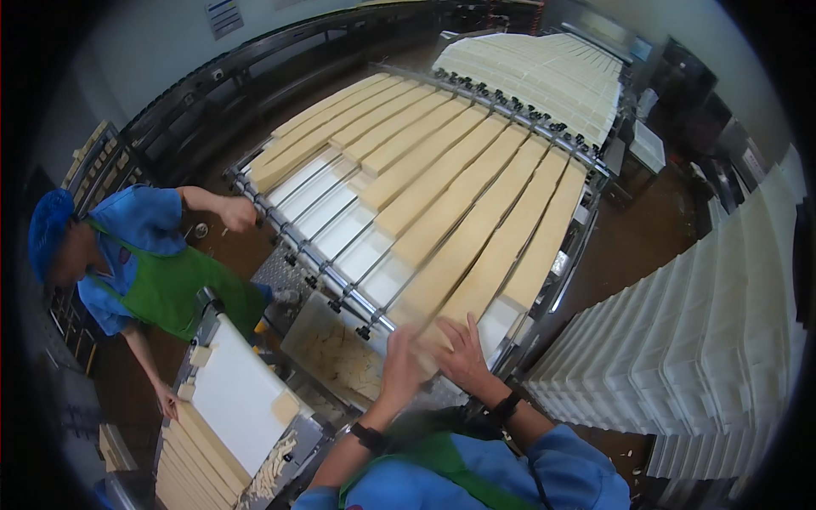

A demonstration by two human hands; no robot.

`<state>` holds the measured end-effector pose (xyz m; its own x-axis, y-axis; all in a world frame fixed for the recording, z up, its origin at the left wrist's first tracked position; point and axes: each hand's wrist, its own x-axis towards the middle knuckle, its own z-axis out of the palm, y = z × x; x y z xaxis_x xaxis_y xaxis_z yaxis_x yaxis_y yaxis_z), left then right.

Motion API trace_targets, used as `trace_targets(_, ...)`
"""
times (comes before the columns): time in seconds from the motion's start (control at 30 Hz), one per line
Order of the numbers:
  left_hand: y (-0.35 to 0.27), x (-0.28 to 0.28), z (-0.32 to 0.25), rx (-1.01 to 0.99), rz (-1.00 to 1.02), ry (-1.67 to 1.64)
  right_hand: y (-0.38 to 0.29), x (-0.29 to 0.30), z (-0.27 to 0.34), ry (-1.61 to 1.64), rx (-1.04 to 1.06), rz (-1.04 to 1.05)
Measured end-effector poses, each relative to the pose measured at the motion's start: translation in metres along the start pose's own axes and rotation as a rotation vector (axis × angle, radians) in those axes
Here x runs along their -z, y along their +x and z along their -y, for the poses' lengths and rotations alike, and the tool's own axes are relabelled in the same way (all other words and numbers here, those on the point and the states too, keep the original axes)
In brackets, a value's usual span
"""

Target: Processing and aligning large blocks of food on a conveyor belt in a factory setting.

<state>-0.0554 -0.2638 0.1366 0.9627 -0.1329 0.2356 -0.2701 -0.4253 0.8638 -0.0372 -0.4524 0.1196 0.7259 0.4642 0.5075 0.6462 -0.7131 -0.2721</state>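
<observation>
Long pale-tan food slabs [446, 191], perhaps pressed tofu or dough, lie side by side on a white conveyor belt [331, 213]. At the near end of one strip, a tan end piece [435, 339] shows between my two hands. My left hand [403, 360] is motion-blurred at its left side, and its fingers are partly hidden. My right hand [462, 354] grips it from the right, with one finger raised. Thin metal rods run lengthwise between the slabs, up to a round steel bar [331, 274] with black knobs.
A co-worker [166, 255] in a green apron stands left, one hand on strips [197, 446] at a second white belt [236, 389]. Below the bar, a bin [331, 344] holds scraps. Stacked white trays [688, 331] rise at right. Cloth-covered slabs [535, 73] lie beyond the far knobbed bar.
</observation>
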Motion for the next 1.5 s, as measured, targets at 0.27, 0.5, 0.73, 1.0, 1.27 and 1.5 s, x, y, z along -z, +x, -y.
trace_targets(0.27, -0.068, 0.032, 0.119, 0.438, -0.754, -0.060, 0.007, 0.005, 0.001, -0.092, 0.065, 0.018)
trace_targets(0.5, -0.095, 0.058, 0.210, 1.082, -0.315, 0.121, 0.013, 0.003, 0.020, -0.257, 0.091, 0.171)
trace_targets(0.73, -0.141, 0.015, 0.270, 0.746, -0.116, 0.265, 0.024, 0.000, 0.031, -0.237, 0.093, 0.186)
trace_targets(1.0, -0.181, -0.053, 0.260, 0.665, 0.133, 0.254, 0.012, 0.006, 0.023, -0.369, 0.140, 0.190)
trace_targets(1.27, -0.197, -0.104, 0.236, 0.524, 0.365, 0.200, -0.007, -0.018, 0.009, -0.245, 0.041, 0.215)
trace_targets(1.5, -0.215, -0.251, 0.183, 0.296, 0.319, 0.236, -0.043, 0.021, 0.012, -0.104, -0.051, 0.154)
